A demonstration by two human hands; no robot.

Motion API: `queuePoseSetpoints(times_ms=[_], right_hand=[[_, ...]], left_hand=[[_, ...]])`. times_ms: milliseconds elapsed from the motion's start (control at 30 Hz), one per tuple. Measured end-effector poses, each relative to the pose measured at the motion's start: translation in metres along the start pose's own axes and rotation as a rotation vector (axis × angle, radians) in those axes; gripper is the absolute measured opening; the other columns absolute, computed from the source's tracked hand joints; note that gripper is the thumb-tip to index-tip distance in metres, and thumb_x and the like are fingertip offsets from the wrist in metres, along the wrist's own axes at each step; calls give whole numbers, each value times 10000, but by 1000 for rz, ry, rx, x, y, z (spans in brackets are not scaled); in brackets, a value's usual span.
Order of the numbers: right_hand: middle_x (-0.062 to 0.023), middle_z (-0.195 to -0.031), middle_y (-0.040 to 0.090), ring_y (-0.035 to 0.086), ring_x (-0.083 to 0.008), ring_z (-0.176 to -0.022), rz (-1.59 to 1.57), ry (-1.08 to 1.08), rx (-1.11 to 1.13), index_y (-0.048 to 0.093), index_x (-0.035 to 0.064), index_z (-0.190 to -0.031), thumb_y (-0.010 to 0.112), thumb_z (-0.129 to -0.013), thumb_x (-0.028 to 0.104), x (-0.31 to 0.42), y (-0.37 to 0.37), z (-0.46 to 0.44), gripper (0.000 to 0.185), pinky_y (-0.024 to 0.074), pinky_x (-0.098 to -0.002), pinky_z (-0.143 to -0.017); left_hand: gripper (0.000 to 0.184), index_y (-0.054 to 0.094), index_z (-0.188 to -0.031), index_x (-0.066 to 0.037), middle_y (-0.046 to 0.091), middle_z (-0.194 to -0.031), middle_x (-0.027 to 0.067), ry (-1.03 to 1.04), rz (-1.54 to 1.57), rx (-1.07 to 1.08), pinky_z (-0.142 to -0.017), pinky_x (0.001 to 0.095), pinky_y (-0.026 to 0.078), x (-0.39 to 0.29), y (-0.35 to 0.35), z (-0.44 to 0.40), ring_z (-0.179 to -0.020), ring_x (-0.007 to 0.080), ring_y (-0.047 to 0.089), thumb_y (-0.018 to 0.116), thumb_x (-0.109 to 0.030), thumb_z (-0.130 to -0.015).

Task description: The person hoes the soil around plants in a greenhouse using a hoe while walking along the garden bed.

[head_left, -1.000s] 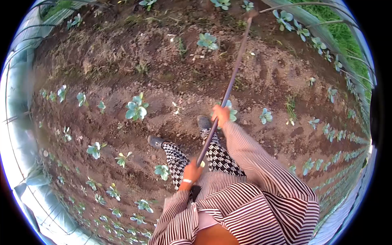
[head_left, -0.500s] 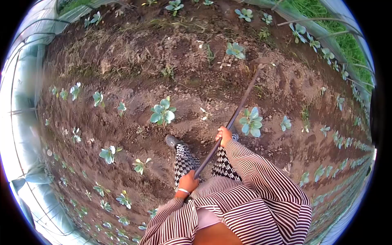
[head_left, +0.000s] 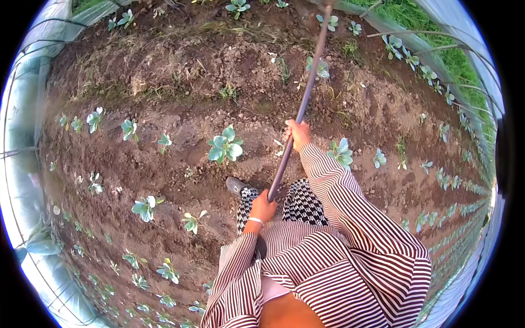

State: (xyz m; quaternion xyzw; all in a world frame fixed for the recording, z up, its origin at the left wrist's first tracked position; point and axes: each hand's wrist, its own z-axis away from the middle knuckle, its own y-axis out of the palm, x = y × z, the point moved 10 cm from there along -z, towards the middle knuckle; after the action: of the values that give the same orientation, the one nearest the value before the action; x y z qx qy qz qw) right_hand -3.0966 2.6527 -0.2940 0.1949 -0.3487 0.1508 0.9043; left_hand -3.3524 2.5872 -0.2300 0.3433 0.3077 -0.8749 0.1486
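Note:
A long dark handle (head_left: 307,90) runs from my waist up to the top edge of the view, where its far end is out of clear sight. Near its lower end my left hand (head_left: 263,208), with a white band at the wrist, is wrapped round it. Further along, my right hand (head_left: 298,134) grips the same handle. Beyond the hands the handle passes in front of a small plant (head_left: 319,67). A leafy plant (head_left: 225,145) stands in the soil left of my right hand, and another plant (head_left: 341,153) is close to my right forearm.
Rows of seedlings grow in brown soil (head_left: 164,180) on both sides. My shoe (head_left: 235,186) rests on the soil by the left leg. Plastic sheeting (head_left: 24,164) on hoops curves along the left, netting (head_left: 465,268) along the right. Grass (head_left: 462,63) shows at the upper right.
Compared with half a second ago, both hands have moved up and the handle's far end has risen from the soil toward the top edge. Both hands still hold it.

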Motion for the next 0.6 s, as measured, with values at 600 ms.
queuePoseSetpoints(times_ms=[600], right_hand=[[-40, -475, 404, 418, -160, -324, 31, 255, 11, 416, 36, -713, 568, -729, 52, -107, -8, 47, 153, 378, -331, -295]], left_hand=[[296, 549, -971, -42, 622, -795, 237, -197, -150, 39, -691, 466, 477, 70, 10, 71, -789, 415, 605, 635, -173, -720]])
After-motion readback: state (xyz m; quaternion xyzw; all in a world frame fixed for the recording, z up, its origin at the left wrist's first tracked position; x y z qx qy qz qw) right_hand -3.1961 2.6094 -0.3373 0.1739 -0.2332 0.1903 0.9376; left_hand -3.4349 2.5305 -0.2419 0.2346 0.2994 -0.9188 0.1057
